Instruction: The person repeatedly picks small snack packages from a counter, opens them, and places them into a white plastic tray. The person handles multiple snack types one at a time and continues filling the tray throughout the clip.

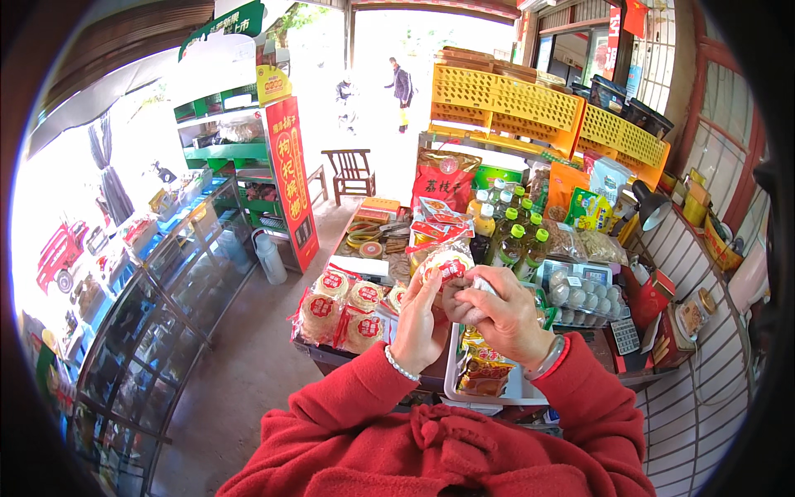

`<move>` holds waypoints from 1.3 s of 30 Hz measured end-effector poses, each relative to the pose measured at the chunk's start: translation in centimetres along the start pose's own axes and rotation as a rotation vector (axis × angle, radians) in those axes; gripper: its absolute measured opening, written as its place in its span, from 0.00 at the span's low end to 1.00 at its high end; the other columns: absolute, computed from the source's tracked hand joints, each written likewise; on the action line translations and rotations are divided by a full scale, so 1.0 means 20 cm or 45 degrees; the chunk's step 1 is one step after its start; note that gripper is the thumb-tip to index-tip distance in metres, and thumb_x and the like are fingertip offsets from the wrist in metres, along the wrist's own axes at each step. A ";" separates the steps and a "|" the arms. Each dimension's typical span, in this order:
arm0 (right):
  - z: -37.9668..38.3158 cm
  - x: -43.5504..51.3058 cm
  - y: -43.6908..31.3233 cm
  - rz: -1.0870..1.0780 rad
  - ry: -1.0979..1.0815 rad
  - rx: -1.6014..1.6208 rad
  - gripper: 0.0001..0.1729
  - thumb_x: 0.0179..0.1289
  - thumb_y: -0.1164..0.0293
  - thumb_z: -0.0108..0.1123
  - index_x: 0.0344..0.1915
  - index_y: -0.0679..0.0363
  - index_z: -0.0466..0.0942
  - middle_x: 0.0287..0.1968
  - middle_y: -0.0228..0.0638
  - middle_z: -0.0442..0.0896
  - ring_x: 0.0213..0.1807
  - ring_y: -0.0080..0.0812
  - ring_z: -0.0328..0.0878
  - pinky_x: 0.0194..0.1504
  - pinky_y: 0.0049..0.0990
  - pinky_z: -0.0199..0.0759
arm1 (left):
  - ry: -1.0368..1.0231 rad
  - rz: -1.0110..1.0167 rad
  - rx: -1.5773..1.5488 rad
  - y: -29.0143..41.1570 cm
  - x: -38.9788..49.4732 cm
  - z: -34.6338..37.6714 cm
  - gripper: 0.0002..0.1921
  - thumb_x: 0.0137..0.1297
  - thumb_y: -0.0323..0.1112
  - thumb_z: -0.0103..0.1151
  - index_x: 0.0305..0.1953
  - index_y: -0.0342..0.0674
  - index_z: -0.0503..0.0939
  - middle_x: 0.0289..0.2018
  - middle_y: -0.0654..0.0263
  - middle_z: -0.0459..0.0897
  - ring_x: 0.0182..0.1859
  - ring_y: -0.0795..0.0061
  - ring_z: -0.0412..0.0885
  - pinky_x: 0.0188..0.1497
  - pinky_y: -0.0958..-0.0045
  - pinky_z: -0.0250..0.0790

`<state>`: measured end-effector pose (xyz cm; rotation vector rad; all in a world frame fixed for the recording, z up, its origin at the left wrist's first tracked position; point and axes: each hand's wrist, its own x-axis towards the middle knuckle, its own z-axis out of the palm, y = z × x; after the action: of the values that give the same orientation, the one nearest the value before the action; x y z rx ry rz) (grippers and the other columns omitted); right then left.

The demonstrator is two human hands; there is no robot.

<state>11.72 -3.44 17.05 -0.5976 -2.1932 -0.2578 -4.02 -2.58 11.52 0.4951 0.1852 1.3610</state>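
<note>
My left hand (419,320) is raised in front of my chest, its fingers at the side of a clear wrapped packet with a red label (449,266). Against that packet's lower right, my right hand (506,310) pinches a crumpled whitish cloth or wad (481,295). Similar round packets (366,295) with red labels lie on the table to the left of my hands. Below my right hand, a white plastic tray (452,373) holds yellow and red snack bags (484,366).
Green-capped drink bottles (517,242) stand beyond my hands. A carton of eggs (587,298) and a calculator (625,336) are at the right. Glass display cases (146,335) line the left. A wooden chair (351,174) and two people (402,90) are further off.
</note>
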 end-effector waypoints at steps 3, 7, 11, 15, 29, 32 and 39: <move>0.00 0.00 0.00 0.029 0.011 0.011 0.25 0.42 0.82 0.72 0.45 0.57 0.80 0.51 0.41 0.80 0.47 0.45 0.82 0.43 0.36 0.79 | 0.071 0.021 0.042 0.02 -0.01 0.03 0.14 0.78 0.40 0.51 0.59 0.47 0.73 0.51 0.64 0.83 0.52 0.72 0.83 0.52 0.68 0.78; 0.00 0.02 -0.03 0.031 0.044 0.087 0.22 0.44 0.80 0.71 0.44 0.56 0.81 0.51 0.40 0.79 0.49 0.45 0.80 0.46 0.37 0.78 | -0.042 0.105 0.022 0.00 0.02 0.01 0.14 0.78 0.40 0.50 0.60 0.46 0.72 0.49 0.62 0.83 0.51 0.71 0.83 0.51 0.68 0.78; 0.02 0.00 -0.04 -0.074 -0.031 0.005 0.24 0.42 0.79 0.71 0.44 0.57 0.80 0.51 0.42 0.79 0.50 0.46 0.80 0.48 0.38 0.78 | -0.161 0.004 0.053 0.01 0.00 -0.02 0.15 0.78 0.39 0.49 0.61 0.45 0.69 0.48 0.61 0.82 0.50 0.70 0.83 0.51 0.68 0.78; 0.01 -0.01 -0.02 -0.106 -0.067 -0.054 0.24 0.40 0.79 0.71 0.43 0.57 0.80 0.52 0.43 0.79 0.50 0.47 0.80 0.49 0.38 0.78 | -0.029 0.100 0.024 0.01 -0.01 0.04 0.15 0.77 0.38 0.50 0.60 0.42 0.71 0.51 0.59 0.82 0.51 0.67 0.83 0.51 0.65 0.78; -0.03 0.00 -0.03 -0.045 -0.114 -0.068 0.23 0.42 0.79 0.71 0.43 0.57 0.80 0.51 0.41 0.79 0.51 0.46 0.80 0.49 0.37 0.78 | 0.041 0.071 0.019 0.02 0.00 0.02 0.13 0.78 0.38 0.50 0.58 0.43 0.73 0.50 0.60 0.82 0.50 0.66 0.83 0.51 0.64 0.78; -0.03 0.00 -0.03 -0.034 -0.122 -0.068 0.22 0.42 0.79 0.71 0.43 0.57 0.80 0.51 0.41 0.79 0.51 0.46 0.80 0.49 0.37 0.78 | 0.045 0.066 0.016 0.02 0.00 0.02 0.13 0.78 0.38 0.49 0.58 0.43 0.73 0.49 0.60 0.83 0.49 0.66 0.83 0.51 0.64 0.78; -0.03 0.01 -0.03 -0.036 -0.126 -0.070 0.22 0.43 0.80 0.71 0.42 0.57 0.79 0.51 0.41 0.79 0.51 0.46 0.80 0.50 0.38 0.78 | 0.040 0.054 0.014 0.03 0.01 0.01 0.14 0.77 0.39 0.51 0.58 0.42 0.73 0.49 0.61 0.83 0.49 0.68 0.83 0.51 0.65 0.77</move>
<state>11.70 -4.13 17.58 -0.6218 -2.2977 -0.3106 -4.39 -2.45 12.01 0.4889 0.2092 1.4101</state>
